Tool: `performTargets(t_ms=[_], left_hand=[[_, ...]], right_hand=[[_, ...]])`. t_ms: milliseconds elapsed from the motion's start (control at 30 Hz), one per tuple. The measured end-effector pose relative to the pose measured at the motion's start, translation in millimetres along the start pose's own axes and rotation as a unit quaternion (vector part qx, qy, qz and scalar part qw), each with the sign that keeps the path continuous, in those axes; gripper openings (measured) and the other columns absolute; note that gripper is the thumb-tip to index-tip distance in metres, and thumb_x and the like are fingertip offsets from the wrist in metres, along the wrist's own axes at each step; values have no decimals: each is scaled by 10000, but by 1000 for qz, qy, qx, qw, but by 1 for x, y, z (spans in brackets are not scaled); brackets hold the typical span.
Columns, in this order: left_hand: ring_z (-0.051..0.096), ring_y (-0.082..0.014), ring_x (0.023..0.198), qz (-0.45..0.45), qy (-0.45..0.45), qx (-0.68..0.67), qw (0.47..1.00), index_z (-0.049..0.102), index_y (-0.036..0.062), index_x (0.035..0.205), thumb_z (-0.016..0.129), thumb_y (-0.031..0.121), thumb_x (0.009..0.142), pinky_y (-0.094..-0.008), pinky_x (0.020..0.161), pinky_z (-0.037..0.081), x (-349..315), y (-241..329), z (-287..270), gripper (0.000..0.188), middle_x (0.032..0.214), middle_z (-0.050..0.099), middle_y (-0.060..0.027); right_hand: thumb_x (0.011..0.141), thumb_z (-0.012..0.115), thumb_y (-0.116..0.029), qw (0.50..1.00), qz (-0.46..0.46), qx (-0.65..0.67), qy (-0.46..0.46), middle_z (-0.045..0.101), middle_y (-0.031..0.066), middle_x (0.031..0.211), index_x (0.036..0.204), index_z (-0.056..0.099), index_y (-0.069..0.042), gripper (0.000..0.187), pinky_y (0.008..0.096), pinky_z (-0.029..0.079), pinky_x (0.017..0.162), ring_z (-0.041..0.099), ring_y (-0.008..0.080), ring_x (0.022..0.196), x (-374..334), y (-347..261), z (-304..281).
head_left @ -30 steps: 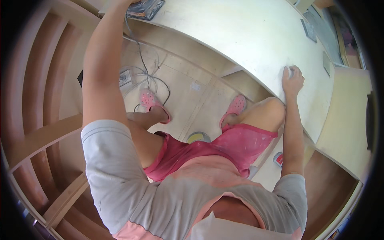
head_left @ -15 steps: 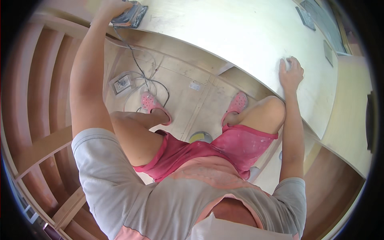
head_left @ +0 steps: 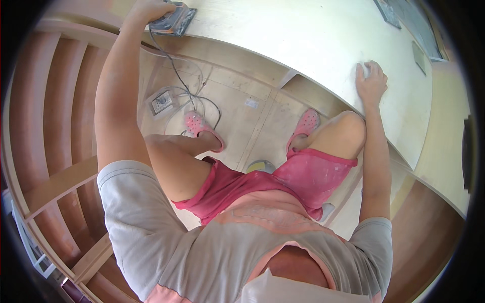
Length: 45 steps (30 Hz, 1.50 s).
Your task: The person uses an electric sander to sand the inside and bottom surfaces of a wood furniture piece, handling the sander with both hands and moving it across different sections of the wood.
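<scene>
At the upper left, my left hand (head_left: pixel 153 9) is closed over an electric sander (head_left: pixel 178 22) with a dark, dusty body and a flat pad. The sander sits at the edge of a wide pale panel (head_left: pixel 262 38), and a dark cable (head_left: pixel 174 68) trails from it to the floor. My right hand (head_left: pixel 372 85) rests on the panel to the right, thumb and fingers apart, holding nothing that I can make out. Its forearm passes beside my right knee.
Slatted wooden shelving (head_left: pixel 45 116) runs along the left. Between my feet in pink clogs (head_left: pixel 202 130) lie coiled cables, with a square control box (head_left: pixel 161 102) to the left and a round tin (head_left: pixel 261 165) nearer me. A flat dark block (head_left: pixel 387 14) lies at the panel's far right.
The whole view has shifted slightly, so most things appear a little further right. My left hand stays on the sander, and my right hand stays on the panel.
</scene>
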<state>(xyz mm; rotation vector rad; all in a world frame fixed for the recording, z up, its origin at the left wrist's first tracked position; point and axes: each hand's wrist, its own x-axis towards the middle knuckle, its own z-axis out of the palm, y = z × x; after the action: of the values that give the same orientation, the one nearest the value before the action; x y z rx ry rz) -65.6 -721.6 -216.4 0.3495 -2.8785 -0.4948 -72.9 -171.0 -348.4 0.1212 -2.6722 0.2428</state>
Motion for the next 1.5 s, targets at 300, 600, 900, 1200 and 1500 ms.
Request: performTargets(t_ms=[300,600,900,1200,1500], left_hand=[[633,-341,905,29,-4,82,996,606,-54,1023,711,336,555,-387,785,499,-35,57,13,618,924,641,-246],[647,-346,847,-107,-57,27,992,610,-66,951,715,293,574,-391,723,518,-32,57,1,531,860,652,-250],[603,-395,989,-11,-94,138,986,480,-138,1120,701,420,639,-402,845,491,-78,159,25,769,1028,603,-307],[588,-394,1031,121,-90,74,986,506,-133,1116,615,449,688,-416,899,467,-97,242,74,731,1049,597,-303],[581,-347,1085,62,-133,115,982,522,-87,1167,613,409,708,-386,928,459,-92,249,55,682,1148,591,-250]], right_hand=[[799,613,-393,1000,2,-12,-3,585,55,1165,1026,619,-147,334,489,400,886,509,328,1068,3,-3,3],[790,606,-403,1000,6,-10,-3,599,63,1127,1013,628,-154,335,489,409,883,523,326,1051,0,0,8],[791,601,-398,1000,8,-23,-3,604,72,1122,1041,623,-160,346,489,414,884,527,325,1050,3,-6,6],[757,625,-220,997,23,71,2,590,169,1015,1026,571,-65,315,467,416,875,518,363,1011,2,-6,-3],[713,646,-171,988,-104,92,69,552,143,1064,1039,534,-78,358,468,377,887,481,351,1019,-26,-4,-35]])
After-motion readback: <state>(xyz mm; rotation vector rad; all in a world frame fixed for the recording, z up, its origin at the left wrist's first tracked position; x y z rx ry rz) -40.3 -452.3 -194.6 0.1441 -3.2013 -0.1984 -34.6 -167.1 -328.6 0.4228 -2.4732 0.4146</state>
